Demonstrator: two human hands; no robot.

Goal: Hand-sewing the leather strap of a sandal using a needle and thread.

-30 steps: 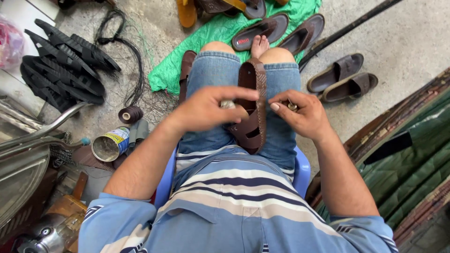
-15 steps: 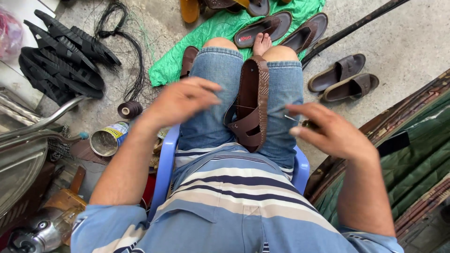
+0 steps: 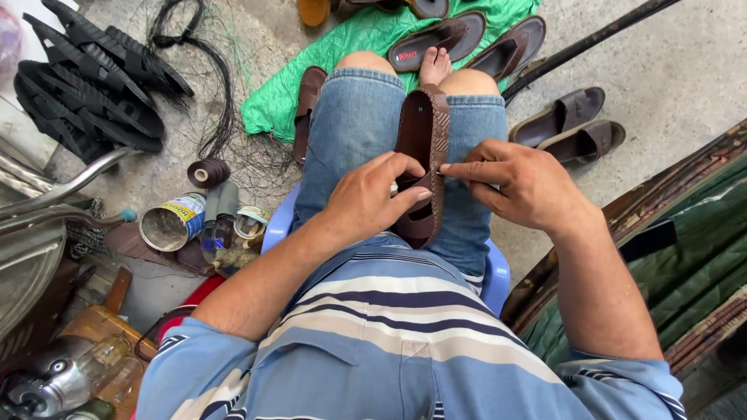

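Evidently mid-stitch: left hand (image 3: 373, 204) clasps the brown leather sandal (image 3: 424, 159) on the lap; right hand (image 3: 523, 187) pinches something at its edge, probably needing pulling taut.

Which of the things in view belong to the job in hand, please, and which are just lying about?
In use: sandal; left hand; right hand.
Lying about: sandal pair; black soles; thread spool; tin can; green sheet.
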